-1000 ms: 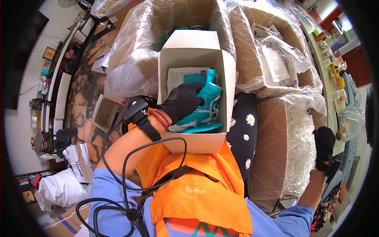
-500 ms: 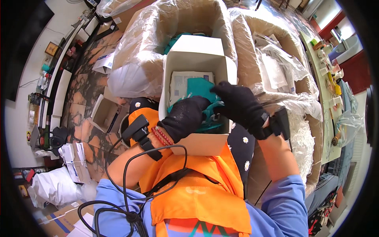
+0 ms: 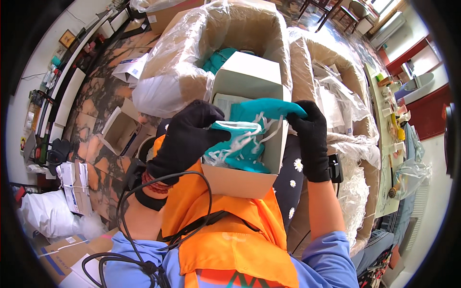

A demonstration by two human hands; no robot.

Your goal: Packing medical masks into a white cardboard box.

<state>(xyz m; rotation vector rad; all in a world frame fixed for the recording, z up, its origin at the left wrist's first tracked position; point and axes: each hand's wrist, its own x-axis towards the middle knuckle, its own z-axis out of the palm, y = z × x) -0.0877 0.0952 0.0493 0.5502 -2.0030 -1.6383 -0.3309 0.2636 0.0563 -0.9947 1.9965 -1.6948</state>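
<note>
Nearest: an orange apron (image 3: 235, 254) over blue sleeves; a black cable (image 3: 150, 267) loops at the left forearm. Beyond the apron, an open carton (image 3: 240, 182) sits tilted slightly, beside a trouser leg (image 3: 291, 185) patterned with daisies.

Left hand (image 3: 189, 137), black-gloved: at the carton's left wall, fingers bent, thumb lying over the left end of a white-edged teal piece (image 3: 237, 126). Contact seen; whether thumb and fingers close firmly on it, cannot tell. That piece lies inside the carton mouth, to the right of the thumb, with tangled white ties (image 3: 240, 144) spilling over its near side.

Right hand (image 3: 309, 137), black-gloved: just outside the carton's right wall. Grip pinched, thumb and fingers grasping the right end of a flat teal piece (image 3: 264, 106). The piece extends leftward from this grip, across the right wall and over the carton's interior, beyond the white-edged one. A few ties hang below it.

Farther in the carton: a pale sheet (image 3: 224, 101), partly covered. The far flap (image 3: 252, 67) stands up.

Right of the leg: white shreds (image 3: 349, 206). Beyond the carton: a plastic-lined box (image 3: 168, 62) holding a teal bundle (image 3: 223, 58); to its right, a second lined box (image 3: 300, 53) with clear packets (image 3: 331, 105). Farthest: a chair (image 3: 355, 13) on the floor.
</note>
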